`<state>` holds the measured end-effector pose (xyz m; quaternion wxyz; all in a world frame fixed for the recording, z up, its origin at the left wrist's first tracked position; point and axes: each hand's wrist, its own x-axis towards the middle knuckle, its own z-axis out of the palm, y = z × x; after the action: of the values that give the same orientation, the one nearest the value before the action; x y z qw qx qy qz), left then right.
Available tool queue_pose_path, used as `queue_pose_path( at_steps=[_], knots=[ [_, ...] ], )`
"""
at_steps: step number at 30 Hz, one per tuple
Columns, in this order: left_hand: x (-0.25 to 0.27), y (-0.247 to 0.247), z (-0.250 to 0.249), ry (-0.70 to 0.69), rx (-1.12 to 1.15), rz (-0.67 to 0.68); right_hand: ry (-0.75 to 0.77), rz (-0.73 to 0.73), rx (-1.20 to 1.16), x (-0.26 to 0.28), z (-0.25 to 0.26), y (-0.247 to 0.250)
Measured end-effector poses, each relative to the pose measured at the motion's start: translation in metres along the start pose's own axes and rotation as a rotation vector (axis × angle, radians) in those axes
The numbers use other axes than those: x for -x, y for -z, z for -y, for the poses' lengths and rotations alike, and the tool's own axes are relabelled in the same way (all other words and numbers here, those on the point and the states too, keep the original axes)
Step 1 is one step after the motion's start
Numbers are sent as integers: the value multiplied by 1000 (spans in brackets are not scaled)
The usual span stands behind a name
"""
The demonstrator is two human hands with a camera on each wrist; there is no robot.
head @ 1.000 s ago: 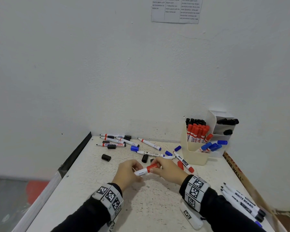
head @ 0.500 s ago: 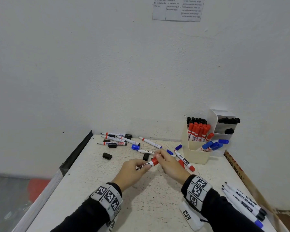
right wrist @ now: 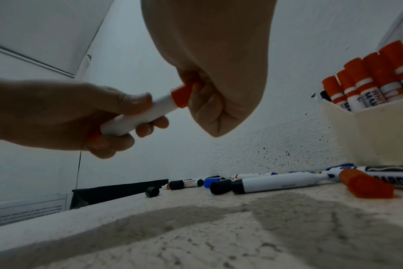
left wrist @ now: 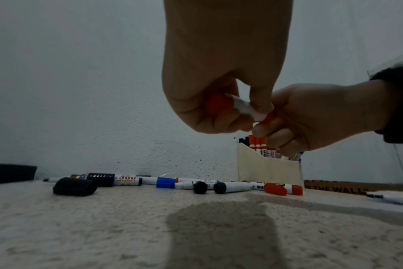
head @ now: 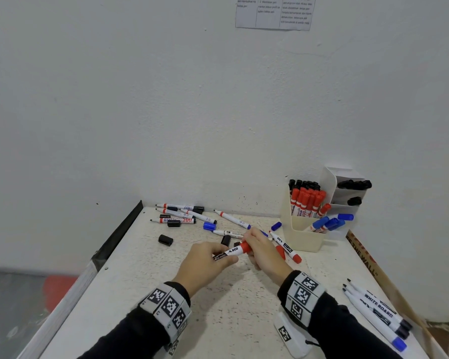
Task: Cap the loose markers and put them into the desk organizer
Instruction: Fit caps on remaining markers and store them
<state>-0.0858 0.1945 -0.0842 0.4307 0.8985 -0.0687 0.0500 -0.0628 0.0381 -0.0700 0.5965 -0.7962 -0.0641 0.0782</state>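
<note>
Both hands hold one red whiteboard marker (head: pixel 233 251) above the middle of the table. My left hand (head: pixel 208 260) grips its white barrel (right wrist: pixel 136 116). My right hand (head: pixel 259 251) grips the red cap (right wrist: pixel 181 96), which sits on the marker's end. The cream desk organizer (head: pixel 302 237) stands at the back right with red, black and blue capped markers in it. Loose markers (head: pixel 178 216) and caps (head: pixel 165 240) lie along the back of the table.
Three uncapped markers (head: pixel 376 313) lie at the table's right front edge. A red capped marker (head: pixel 287 248) and a loose red cap (left wrist: pixel 275 189) lie just right of my hands. A wall runs behind the table (head: pixel 218 307). A cardboard box (head: pixel 366 257) flanks the right side.
The hands have lifted and tilted the marker, its capped red end now pointing up and away. The right hand stays on the cap, the left on the barrel.
</note>
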Motion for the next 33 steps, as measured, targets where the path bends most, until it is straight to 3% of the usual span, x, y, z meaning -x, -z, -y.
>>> queue_pose_path(
  at_steps=[8,12,20,27,31,33],
  knots=[
    [-4,-3,-5,21,20,15,-75,-41,-138,-4,2,-8],
    [-3,-5,-8,-20,-90,-51,-168,-38,-204,-7,7,-7],
    [-2,0,-14,-59,-228,-78,-145,-55,-197,-5,12,-1],
    [2,-1,-22,-113,-328,-89,-180,-130,-14,-5,14,-5],
    [1,-5,-26,-29,-81,1,-131,-141,-35,-2,10,-3],
    [2,-7,-29,-11,-83,14,-161,-146,-20,-2,9,-2]
  ],
)
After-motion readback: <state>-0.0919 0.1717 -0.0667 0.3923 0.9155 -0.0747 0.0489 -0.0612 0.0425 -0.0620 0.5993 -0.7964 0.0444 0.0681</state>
